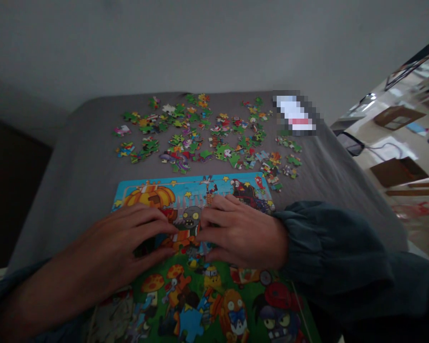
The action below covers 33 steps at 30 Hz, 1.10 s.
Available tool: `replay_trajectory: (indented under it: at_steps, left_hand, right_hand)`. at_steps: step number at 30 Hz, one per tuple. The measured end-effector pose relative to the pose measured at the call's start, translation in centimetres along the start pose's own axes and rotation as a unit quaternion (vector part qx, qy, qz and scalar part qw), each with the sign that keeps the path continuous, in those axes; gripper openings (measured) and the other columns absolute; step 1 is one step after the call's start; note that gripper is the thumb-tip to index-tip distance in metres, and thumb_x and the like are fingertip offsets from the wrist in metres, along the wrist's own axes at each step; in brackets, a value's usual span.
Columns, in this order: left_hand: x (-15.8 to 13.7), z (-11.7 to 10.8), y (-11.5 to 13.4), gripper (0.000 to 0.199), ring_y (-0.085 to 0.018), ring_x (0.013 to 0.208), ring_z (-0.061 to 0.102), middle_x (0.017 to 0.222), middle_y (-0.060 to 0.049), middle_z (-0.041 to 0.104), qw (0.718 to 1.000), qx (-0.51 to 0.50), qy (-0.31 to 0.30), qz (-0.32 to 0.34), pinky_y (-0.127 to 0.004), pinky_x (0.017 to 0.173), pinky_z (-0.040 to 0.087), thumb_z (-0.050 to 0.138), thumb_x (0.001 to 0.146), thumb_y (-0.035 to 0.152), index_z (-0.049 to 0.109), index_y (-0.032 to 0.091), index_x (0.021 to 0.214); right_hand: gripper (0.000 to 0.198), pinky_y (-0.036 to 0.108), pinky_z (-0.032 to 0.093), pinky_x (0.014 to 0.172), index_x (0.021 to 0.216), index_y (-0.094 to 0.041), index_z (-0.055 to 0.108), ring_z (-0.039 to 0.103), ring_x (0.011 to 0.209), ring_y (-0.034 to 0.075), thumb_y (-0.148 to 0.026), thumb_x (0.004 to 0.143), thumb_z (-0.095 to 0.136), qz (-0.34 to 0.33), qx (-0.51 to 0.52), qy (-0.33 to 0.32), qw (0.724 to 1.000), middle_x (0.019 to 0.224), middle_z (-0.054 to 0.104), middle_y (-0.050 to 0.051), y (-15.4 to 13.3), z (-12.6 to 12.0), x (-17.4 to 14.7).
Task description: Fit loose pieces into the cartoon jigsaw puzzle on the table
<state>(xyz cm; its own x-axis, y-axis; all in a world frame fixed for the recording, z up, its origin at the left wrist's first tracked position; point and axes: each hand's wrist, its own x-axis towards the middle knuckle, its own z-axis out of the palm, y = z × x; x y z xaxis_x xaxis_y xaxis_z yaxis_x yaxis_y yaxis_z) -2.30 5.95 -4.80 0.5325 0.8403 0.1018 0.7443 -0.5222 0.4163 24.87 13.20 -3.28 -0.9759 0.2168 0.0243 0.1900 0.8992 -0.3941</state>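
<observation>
A colourful cartoon jigsaw puzzle board (200,295), rectangular and framed in light blue along its far edge, is laid flat on a grey cloth-covered surface (75,157). Its long axis is seen running away from the person, from the near edge of the view toward the wall. Both hands are pressed down on its middle band. The left hand (128,243) is laid flat, palm down, with the fingers (153,224) stretched out and slightly spread toward the right; nothing is gripped, only the picture surface is touched. The right hand (241,236), coming out of a dark teal gathered sleeve (325,247), is likewise laid palm down with its fingers pointed left, loosely extended and not closed around anything. Between the two sets of fingertips a grey-faced zombie figure (190,219) in the printed picture is left uncovered; the fingertips of both hands are brought just beside it, from either side, so neither hand is clearly nearer. Whether a single loose piece is being pressed there cannot be told in the dim light.

Beyond the far edge of the board, well apart from both hands, a wide scatter of loose green and multicoloured puzzle pieces (207,138) is spread over the cloth. A blurred white-and-red object (296,114) is seen at the far right corner.
</observation>
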Motion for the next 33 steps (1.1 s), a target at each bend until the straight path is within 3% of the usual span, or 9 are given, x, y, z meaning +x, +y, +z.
replay_trajectory:
  at_steps: [6, 12, 18, 26, 33]
  left_hand:
    - [-0.1, 0.0, -0.3, 0.033, -0.025, 0.089, 0.073, 0.099, 0.001, 0.078, 0.999, 0.014, 0.015, -0.024, -0.039, 0.08, 0.056, 0.056, 0.099, 0.063, 0.071, 0.035, 0.105]
    - [-0.1, -0.2, -0.8, 0.039, -0.027, 0.097, 0.072, 0.105, -0.001, 0.079, 0.998, 0.011, 0.009, -0.065, -0.04, 0.086, 0.055, 0.056, 0.097, 0.068, 0.074, 0.035, 0.109]
    - [0.0, -0.4, -0.1, 0.036, -0.025, 0.097, 0.07, 0.106, 0.0, 0.077, 0.999, 0.006, -0.006, -0.031, -0.038, 0.087, 0.054, 0.049, 0.103, 0.061, 0.073, 0.035, 0.111]
    - [0.0, -0.4, -0.4, 0.034, -0.023, 0.097, 0.071, 0.105, 0.001, 0.078, 0.999, -0.005, 0.001, -0.042, -0.037, 0.088, 0.056, 0.054, 0.101, 0.061, 0.075, 0.034, 0.107]
    - [-0.2, -1.0, -0.7, 0.052, -0.019, 0.098, 0.071, 0.106, 0.006, 0.077, 0.997, 0.016, -0.017, -0.075, -0.033, 0.09, 0.057, 0.045, 0.099, 0.073, 0.076, 0.032, 0.109]
  right_hand:
    - [0.028, 0.039, 0.036, 0.085, 0.118, -0.017, 0.074, 0.049, 0.106, 0.026, -0.037, 0.099, 0.068, -0.022, 0.021, 0.003, 1.0, 0.11, 0.068, 0.009, 0.6, 0.1, 0.0]
    - [0.026, 0.038, 0.032, 0.081, 0.11, -0.019, 0.076, 0.049, 0.099, 0.023, -0.041, 0.097, 0.071, -0.079, 0.025, -0.013, 0.996, 0.103, 0.068, 0.007, 0.3, -0.6, -0.5]
    - [0.037, 0.037, 0.033, 0.08, 0.123, -0.021, 0.073, 0.048, 0.103, 0.024, -0.049, 0.103, 0.06, -0.055, -0.005, 0.05, 0.997, 0.116, 0.068, 0.008, -1.9, 1.6, 0.4]
    - [0.025, 0.036, 0.03, 0.075, 0.107, -0.024, 0.079, 0.047, 0.1, 0.022, -0.04, 0.105, 0.06, -0.075, 0.022, 0.04, 0.996, 0.109, 0.069, 0.005, -2.0, 2.4, 0.9]
    - [0.024, 0.038, 0.029, 0.077, 0.094, -0.019, 0.077, 0.046, 0.096, 0.022, -0.026, 0.105, 0.057, -0.038, 0.006, 0.043, 0.998, 0.106, 0.069, 0.006, -1.7, 1.5, 0.7]
